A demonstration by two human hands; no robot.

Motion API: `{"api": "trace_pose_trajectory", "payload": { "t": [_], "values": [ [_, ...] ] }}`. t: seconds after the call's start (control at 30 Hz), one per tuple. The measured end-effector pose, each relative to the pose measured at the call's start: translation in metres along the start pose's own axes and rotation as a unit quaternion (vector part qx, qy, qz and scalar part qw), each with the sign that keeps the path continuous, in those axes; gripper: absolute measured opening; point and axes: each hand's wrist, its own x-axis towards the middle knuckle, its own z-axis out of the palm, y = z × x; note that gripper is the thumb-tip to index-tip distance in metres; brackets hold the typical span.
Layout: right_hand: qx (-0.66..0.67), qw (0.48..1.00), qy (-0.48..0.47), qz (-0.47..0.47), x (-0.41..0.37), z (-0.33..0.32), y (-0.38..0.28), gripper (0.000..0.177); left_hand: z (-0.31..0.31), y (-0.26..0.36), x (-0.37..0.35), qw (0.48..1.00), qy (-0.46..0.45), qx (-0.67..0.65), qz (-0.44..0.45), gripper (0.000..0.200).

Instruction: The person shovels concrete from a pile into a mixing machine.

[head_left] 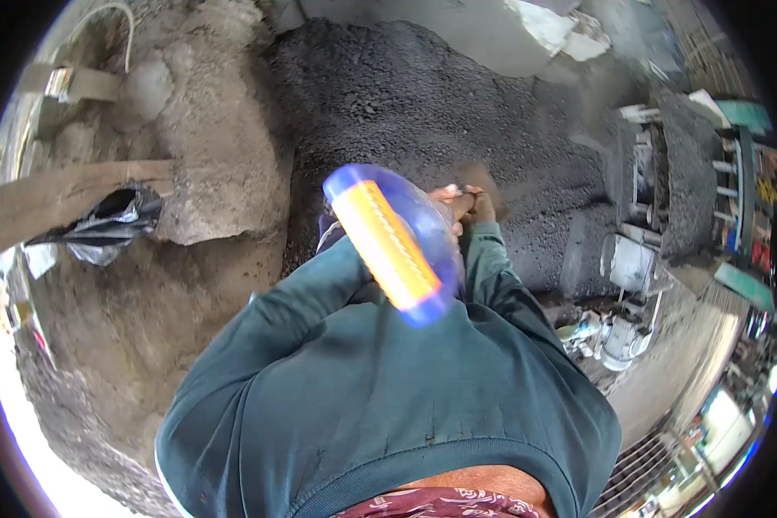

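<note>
Both hands are together in front of my body, wrapped round a short brown wooden-looking handle (463, 206). My right hand (484, 208) is closed on it. My left hand (445, 194) grips beside it, partly hidden by a blue and orange object (388, 246) close to the camera, whose kind I cannot make out. A brownish blurred flat shape (483, 180) lies just beyond the hands, perhaps the tool's far end. Under and ahead of them spreads a heap of dark gravel or coal-like grit (405, 95).
A rough earthen block (224, 173) and a wooden beam (77, 194) with black plastic (116, 229) stand to the left. On the right are a grey motor-like machine (623, 344), a pale metal box (632, 263) and a shelf rack (742, 190).
</note>
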Motion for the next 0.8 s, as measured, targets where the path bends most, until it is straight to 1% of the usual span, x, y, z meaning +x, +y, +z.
{"api": "trace_pose_trajectory", "payload": {
  "t": [0.03, 0.07, 0.13, 0.17, 0.2, 0.23, 0.27, 0.3, 0.33, 0.37, 0.4, 0.43, 0.5, 0.53, 0.57, 0.6, 0.63, 0.67, 0.7, 0.73, 0.77, 0.8],
  "values": [
    [0.051, 0.998, -0.029, -0.019, 0.011, -0.012, -0.013, 0.019, 0.001, 0.009, -0.031, 0.999, 0.001, 0.01, 0.044, 0.036],
    [0.051, 0.995, 0.002, -0.081, 0.032, -0.03, -0.024, 0.021, 0.001, 0.018, -0.069, 0.995, 0.01, 0.027, 0.093, 0.038],
    [0.042, 0.979, 0.018, -0.198, -0.003, -0.015, -0.042, 0.019, 0.001, 0.034, -0.147, 0.975, 0.042, 0.096, 0.198, 0.041],
    [0.038, 0.966, 0.031, -0.253, -0.007, -0.004, -0.05, 0.018, 0.0, 0.038, -0.184, 0.953, 0.069, 0.151, 0.253, 0.043],
    [0.036, 0.949, 0.043, -0.309, -0.01, 0.01, -0.055, 0.017, 0.0, 0.041, -0.216, 0.922, 0.105, 0.213, 0.307, 0.044],
    [0.034, 0.929, 0.054, -0.365, -0.012, 0.027, -0.058, 0.017, 0.0, 0.043, -0.241, 0.899, 0.139, 0.223, 0.35, 0.046],
    [0.02, 0.933, 0.055, -0.355, -0.022, 0.051, -0.06, 0.016, 0.001, 0.043, -0.26, 0.889, 0.166, 0.19, 0.383, 0.048],
    [0.008, 0.936, 0.059, -0.346, -0.038, 0.078, -0.06, 0.016, 0.013, 0.047, -0.276, 0.91, 0.094, -0.133, 0.381, 0.06],
    [-0.005, 0.939, 0.06, -0.338, -0.041, 0.101, -0.058, 0.017, 0.004, 0.05, -0.287, 0.9, 0.129, -0.186, 0.372, 0.069],
    [-0.012, 0.94, 0.03, -0.34, -0.03, 0.121, -0.054, 0.015, -0.008, 0.056, -0.295, 0.886, 0.162, -0.238, 0.364, 0.078],
    [-0.019, 0.94, 0.004, -0.339, -0.018, 0.134, -0.048, 0.013, -0.043, 0.055, -0.308, 0.918, -0.041, -0.157, 0.363, 0.071],
    [-0.026, 0.941, -0.019, -0.337, -0.007, 0.148, -0.04, 0.011, -0.056, 0.051, -0.319, 0.909, 0.185, -0.1, 0.36, 0.068],
    [-0.026, 0.96, -0.056, -0.273, 0.025, 0.178, 0.002, 0.015, -0.089, 0.043, -0.329, 0.892, 0.309, -0.057, 0.326, 0.06],
    [-0.111, 0.955, -0.048, -0.271, 0.047, 0.183, 0.031, 0.017, -0.122, 0.027, -0.333, 0.883, 0.325, -0.076, 0.331, 0.057],
    [-0.13, 0.963, 0.041, -0.231, 0.056, 0.208, 0.073, 0.019, -0.159, 0.002, -0.335, 0.874, 0.34, -0.094, 0.335, 0.053],
    [-0.166, 0.967, 0.078, -0.174, 0.119, 0.179, 0.106, 0.019, -0.181, -0.024, -0.339, 0.848, 0.365, -0.196, 0.329, 0.051],
    [-0.175, 0.973, 0.078, -0.128, 0.131, 0.176, 0.161, 0.013, -0.201, -0.056, -0.346, 0.812, 0.388, -0.296, 0.321, 0.049],
    [-0.184, 0.976, 0.077, -0.082, 0.14, 0.176, 0.216, 0.008, -0.23, -0.101, -0.364, 0.787, 0.442, -0.309, 0.301, 0.048],
    [-0.315, 0.947, 0.057, 0.007, 0.157, 0.15, 0.265, 0.003, -0.209, -0.116, -0.365, 0.653, 0.632, -0.265, 0.323, 0.043],
    [-0.287, 0.953, 0.058, 0.076, 0.133, 0.159, 0.308, 0.005, -0.217, -0.167, -0.392, 0.579, 0.685, -0.359, 0.258, 0.04],
    [-0.257, 0.954, 0.059, 0.145, 0.102, 0.173, 0.353, 0.009, -0.218, -0.229, -0.425, 0.529, 0.745, -0.352, 0.203, 0.047],
    [-0.323, 0.927, 0.079, 0.175, 0.099, 0.151, 0.41, 0.022, -0.206, -0.298, -0.46, 0.548, 0.72, -0.334, 0.263, 0.071]
  ]
}}
